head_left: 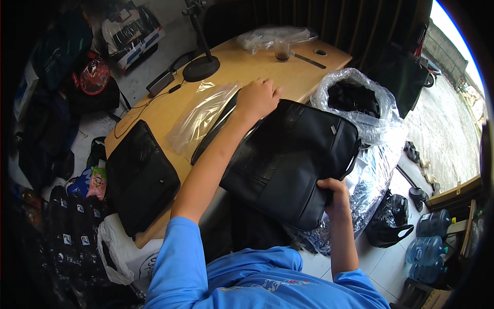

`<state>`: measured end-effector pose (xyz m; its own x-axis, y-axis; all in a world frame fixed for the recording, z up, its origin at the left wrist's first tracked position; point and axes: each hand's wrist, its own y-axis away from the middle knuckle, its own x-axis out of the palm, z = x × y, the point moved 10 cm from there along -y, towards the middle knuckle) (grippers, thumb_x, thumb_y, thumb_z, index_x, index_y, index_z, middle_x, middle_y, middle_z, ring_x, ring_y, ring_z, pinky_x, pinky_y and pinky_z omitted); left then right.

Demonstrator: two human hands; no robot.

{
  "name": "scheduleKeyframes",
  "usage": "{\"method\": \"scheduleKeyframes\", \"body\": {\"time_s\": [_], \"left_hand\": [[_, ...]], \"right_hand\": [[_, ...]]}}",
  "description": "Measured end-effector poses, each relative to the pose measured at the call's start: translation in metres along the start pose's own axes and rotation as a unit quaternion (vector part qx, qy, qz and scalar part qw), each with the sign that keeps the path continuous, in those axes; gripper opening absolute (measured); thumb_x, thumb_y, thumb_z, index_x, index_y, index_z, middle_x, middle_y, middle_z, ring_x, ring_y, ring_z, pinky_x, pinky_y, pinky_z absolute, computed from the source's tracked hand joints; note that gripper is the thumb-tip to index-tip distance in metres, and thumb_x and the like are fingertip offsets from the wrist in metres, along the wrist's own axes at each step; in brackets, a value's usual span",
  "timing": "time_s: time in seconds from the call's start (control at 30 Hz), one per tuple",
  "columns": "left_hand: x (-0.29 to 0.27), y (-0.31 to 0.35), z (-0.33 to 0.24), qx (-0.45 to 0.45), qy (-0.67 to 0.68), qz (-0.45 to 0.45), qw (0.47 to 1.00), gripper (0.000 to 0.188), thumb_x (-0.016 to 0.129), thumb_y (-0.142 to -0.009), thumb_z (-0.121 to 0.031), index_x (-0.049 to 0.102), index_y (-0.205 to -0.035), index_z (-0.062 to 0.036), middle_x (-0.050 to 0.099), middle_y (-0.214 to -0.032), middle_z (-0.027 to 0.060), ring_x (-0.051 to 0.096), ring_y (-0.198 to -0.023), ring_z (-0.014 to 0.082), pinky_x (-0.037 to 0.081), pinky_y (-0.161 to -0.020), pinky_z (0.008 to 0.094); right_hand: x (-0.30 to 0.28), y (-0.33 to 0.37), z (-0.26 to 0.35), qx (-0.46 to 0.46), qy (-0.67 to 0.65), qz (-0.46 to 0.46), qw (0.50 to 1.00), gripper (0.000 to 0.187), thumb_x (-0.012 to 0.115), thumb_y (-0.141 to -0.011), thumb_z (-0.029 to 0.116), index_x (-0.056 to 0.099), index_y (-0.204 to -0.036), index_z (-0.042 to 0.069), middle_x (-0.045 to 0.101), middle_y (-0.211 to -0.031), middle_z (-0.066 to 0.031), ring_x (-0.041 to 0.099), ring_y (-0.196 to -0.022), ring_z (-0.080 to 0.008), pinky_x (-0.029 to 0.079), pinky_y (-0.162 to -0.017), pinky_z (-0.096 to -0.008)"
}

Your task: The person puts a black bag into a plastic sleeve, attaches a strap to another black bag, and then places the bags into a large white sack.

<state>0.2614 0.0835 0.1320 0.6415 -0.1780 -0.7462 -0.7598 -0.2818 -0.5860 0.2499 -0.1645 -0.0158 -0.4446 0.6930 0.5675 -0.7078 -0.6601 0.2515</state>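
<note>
A black leather-look bag (288,154) is tilted between my arms, over the near edge of the wooden table. My right hand (335,193) grips its lower right side, thumb on the front and the other fingers hidden behind it. At the bag's upper left edge, my left hand (259,99) is closed with curled fingers. What it pinches, if anything, is hidden. Beside my left forearm lies a clear plastic sleeve (203,113) on the tabletop. A second flat black bag (141,177) rests at the table's left end.
The wooden table (234,62) holds a black stand (201,64), a glass of dark drink (282,50) and crumpled clear plastic (267,37). To the right stands a large clear plastic sack (383,121) with black goods inside. Blue water jugs (426,250) sit on the floor.
</note>
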Motion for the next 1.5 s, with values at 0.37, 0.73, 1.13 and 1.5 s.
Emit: {"method": "scheduleKeyframes", "body": {"time_s": [0.37,0.73,1.13,1.5], "left_hand": [[0.038,0.013,0.042,-0.233,0.004,0.170,0.957,0.023,0.062,-0.071,-0.015,0.064,-0.077,0.0063,0.064,-0.082,0.0262,0.064,-0.082,0.0390,0.051,-0.072,0.0424],[0.035,-0.017,0.051,-0.201,-0.023,0.137,0.970,0.002,0.061,-0.065,0.003,0.061,-0.066,0.0053,0.058,-0.057,0.0184,0.061,-0.052,0.0245,0.045,-0.049,0.0363],[0.030,0.002,0.064,-0.272,-0.167,0.280,0.905,0.018,0.060,-0.070,-0.005,0.070,-0.086,-0.0027,0.067,-0.093,0.0183,0.065,-0.091,0.0308,0.053,-0.077,0.0366],[0.034,-0.009,0.043,-0.129,-0.120,0.255,0.951,0.014,0.060,-0.065,-0.009,0.066,-0.073,0.0013,0.065,-0.074,0.0195,0.064,-0.071,0.0315,0.051,-0.065,0.0388]], "right_hand": [[0.019,0.000,-0.003,-0.032,0.016,0.051,0.998,0.054,0.057,-0.062,-0.003,0.051,-0.115,-0.008,0.062,-0.101,-0.0165,0.063,-0.089,-0.0254,0.053,-0.079,-0.0341],[0.040,-0.003,-0.006,-0.015,0.076,0.095,0.992,0.050,0.056,-0.064,-0.007,0.052,-0.114,-0.008,0.063,-0.100,-0.0155,0.064,-0.085,-0.0242,0.054,-0.076,-0.0338],[0.044,-0.003,-0.011,-0.005,0.037,0.090,0.995,0.044,0.057,-0.065,-0.012,0.055,-0.109,-0.007,0.064,-0.095,-0.0148,0.065,-0.083,-0.0231,0.054,-0.071,-0.0324],[0.052,-0.005,-0.012,-0.005,0.061,0.097,0.993,0.047,0.057,-0.066,-0.008,0.052,-0.113,-0.007,0.061,-0.098,-0.0137,0.064,-0.085,-0.0229,0.054,-0.075,-0.0330]]}}
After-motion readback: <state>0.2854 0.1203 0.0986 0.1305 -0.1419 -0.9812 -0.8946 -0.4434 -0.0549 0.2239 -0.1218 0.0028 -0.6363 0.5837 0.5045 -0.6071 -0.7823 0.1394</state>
